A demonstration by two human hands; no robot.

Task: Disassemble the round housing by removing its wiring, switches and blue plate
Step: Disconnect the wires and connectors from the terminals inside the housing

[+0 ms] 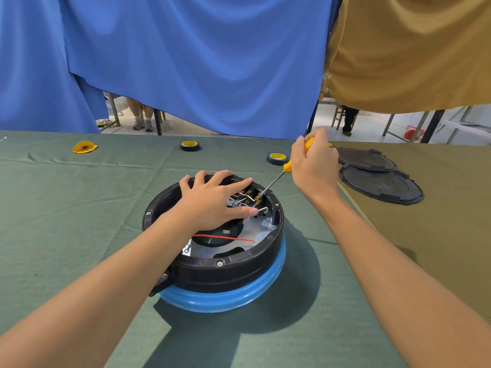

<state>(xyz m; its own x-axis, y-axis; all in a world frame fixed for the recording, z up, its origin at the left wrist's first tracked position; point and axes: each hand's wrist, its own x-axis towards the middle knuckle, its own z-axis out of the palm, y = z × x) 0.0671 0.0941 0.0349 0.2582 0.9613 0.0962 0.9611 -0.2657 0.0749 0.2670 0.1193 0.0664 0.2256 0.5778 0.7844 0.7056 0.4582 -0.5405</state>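
Observation:
The round housing, black above a blue lower ring, sits open side up on the green cloth. Inside lie a silvery-blue plate, a red wire, white wires and small switches at the far rim. My left hand rests spread over the housing's far part, fingers straight, thumb near the white wires. My right hand grips a yellow-handled screwdriver; its tip sits at the switches by the far right rim.
Two black round covers lie at the right on the brown cloth. Two tape rolls and a yellow piece sit further back. Blue and tan curtains hang behind; people's legs show beneath them.

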